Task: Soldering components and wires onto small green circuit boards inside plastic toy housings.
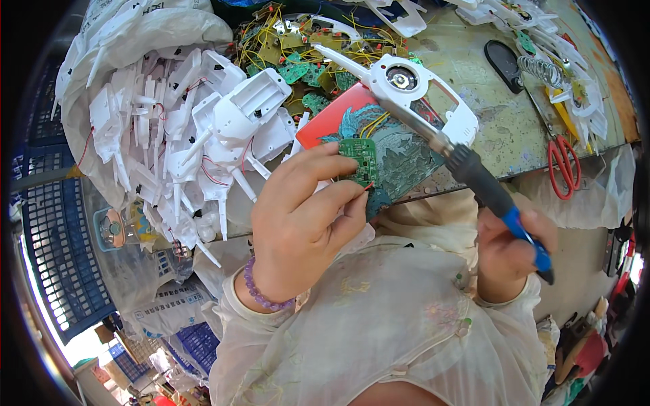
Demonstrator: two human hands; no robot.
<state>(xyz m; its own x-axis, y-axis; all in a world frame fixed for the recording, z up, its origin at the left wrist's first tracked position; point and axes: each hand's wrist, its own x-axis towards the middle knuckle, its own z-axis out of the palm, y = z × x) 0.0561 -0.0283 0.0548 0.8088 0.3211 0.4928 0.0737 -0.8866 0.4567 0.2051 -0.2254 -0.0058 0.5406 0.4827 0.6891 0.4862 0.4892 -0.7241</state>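
Observation:
My left hand (305, 203) pinches a small green circuit board (359, 160) by its edge, over the near edge of the bench. Yellow wires stand up from the board, and a short red piece shows at its lower corner. In my right hand (514, 243) is a soldering iron (467, 172) with a black and blue handle. Its metal barrel slants up and left across a white plastic housing (455, 125) that has a round metal-centred part in it. Where the iron's tip ends is hard to make out. Under the board lies a red sheet with a blue-green pattern (332, 125).
A white sack (162, 30) full of white plastic housings (233, 111) stands at left. Behind the red sheet are heaped circuit boards with yellow wires (298, 64). Red-handled scissors (563, 166), a metal spring (540, 69) and a black oval part (502, 62) lie at right. A blue crate (64, 250) stands far left.

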